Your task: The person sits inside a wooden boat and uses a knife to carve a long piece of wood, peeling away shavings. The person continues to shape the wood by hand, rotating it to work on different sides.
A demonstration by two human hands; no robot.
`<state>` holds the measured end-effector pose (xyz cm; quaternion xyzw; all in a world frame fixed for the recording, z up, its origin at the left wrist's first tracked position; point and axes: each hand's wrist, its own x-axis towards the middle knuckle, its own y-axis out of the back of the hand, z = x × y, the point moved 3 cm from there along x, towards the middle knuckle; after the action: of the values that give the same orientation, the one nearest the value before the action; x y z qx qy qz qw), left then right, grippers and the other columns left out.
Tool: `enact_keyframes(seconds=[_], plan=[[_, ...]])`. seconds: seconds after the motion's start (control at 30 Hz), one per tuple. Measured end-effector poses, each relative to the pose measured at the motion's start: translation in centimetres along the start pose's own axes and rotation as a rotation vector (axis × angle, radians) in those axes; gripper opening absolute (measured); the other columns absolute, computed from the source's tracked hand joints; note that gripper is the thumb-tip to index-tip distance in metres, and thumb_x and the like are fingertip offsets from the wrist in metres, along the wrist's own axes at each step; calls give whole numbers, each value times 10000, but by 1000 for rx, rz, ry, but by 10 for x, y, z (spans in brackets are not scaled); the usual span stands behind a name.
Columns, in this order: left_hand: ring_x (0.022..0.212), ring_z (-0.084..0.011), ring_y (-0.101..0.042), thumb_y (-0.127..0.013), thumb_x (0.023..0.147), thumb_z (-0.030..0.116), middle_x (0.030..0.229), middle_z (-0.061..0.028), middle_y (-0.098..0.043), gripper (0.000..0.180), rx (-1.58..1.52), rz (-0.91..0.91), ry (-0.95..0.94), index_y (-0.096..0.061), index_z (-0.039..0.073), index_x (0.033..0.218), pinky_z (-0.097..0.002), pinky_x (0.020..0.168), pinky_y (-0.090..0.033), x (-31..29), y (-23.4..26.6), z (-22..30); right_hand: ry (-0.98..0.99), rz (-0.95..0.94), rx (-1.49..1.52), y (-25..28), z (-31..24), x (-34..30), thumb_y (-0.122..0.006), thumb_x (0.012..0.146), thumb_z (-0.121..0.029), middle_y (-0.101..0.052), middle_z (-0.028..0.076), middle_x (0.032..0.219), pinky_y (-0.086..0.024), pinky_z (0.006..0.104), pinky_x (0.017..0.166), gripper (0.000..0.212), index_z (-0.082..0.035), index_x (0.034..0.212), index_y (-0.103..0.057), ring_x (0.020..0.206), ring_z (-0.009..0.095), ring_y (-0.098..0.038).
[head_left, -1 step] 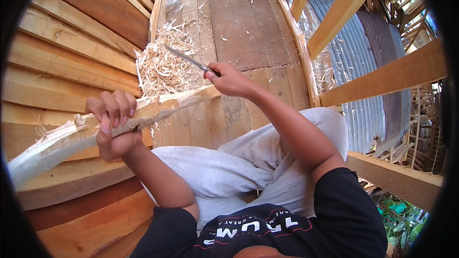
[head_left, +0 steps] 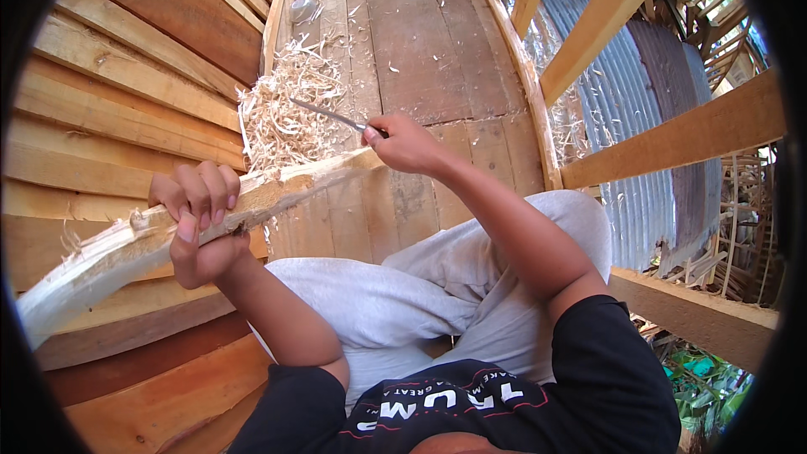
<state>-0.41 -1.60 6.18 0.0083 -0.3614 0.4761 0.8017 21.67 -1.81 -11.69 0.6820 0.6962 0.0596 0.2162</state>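
Left hand [head_left: 197, 223] clenched around pale wooden stick [head_left: 168, 231] at centre left, stick slanting toward frame centre, right hand [head_left: 403, 145] closed on knife [head_left: 332, 116], arm outstretched, blade angled toward wood shavings [head_left: 282, 109] on plank floor [head_left: 420, 42] above.

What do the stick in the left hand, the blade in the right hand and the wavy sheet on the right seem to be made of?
Stick: pale raw wood, freshly cut, with splintered fibres; curled shavings lie beyond it.
Blade: probably steel, thin, grey and dully shiny.
Wavy sheet: likely corrugated metal, grey with even ribs.
The left hand grips the stick; the right hand holds the blade.
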Motion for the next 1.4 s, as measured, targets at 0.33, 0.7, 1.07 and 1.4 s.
enact_keyframes(seconds=[0.33,0.7,1.07,1.4], plan=[[553,-84,-380,-581,674,105,637,28,-400,226,-114,-194,-28,-370,159,735,-255,591,-326,-1,3,-15,-294,32,-229,-14,-23,-17,-338,957,-359,-644,285,1068,-461,518,897,528,46,988,-676,1001,434,-624],[542,-75,-383,-603,662,107,644,41,-423,245,-112,-207,-55,-376,168,728,-232,573,-322,-5,8,-13,-248,-52,-258,-17,10,3,-376,918,-263,-634,282,1097,-489,511,854,438,48,1033,-662,1012,429,-625],[548,-77,-361,-605,658,98,641,36,-404,259,-102,-161,-60,-371,164,747,-237,574,-313,5,1,-24,-205,-6,-497,-8,90,26,-387,913,-204,-634,285,1079,-503,495,843,388,38,1014,-673,979,422,-634],[580,-96,-361,-533,638,87,662,13,-383,222,-110,-60,-62,-367,145,773,-265,626,-318,4,6,-23,-309,48,-170,-17,64,22,-370,927,-291,-647,301,970,-463,521,870,466,69,891,-664,946,446,-626]])
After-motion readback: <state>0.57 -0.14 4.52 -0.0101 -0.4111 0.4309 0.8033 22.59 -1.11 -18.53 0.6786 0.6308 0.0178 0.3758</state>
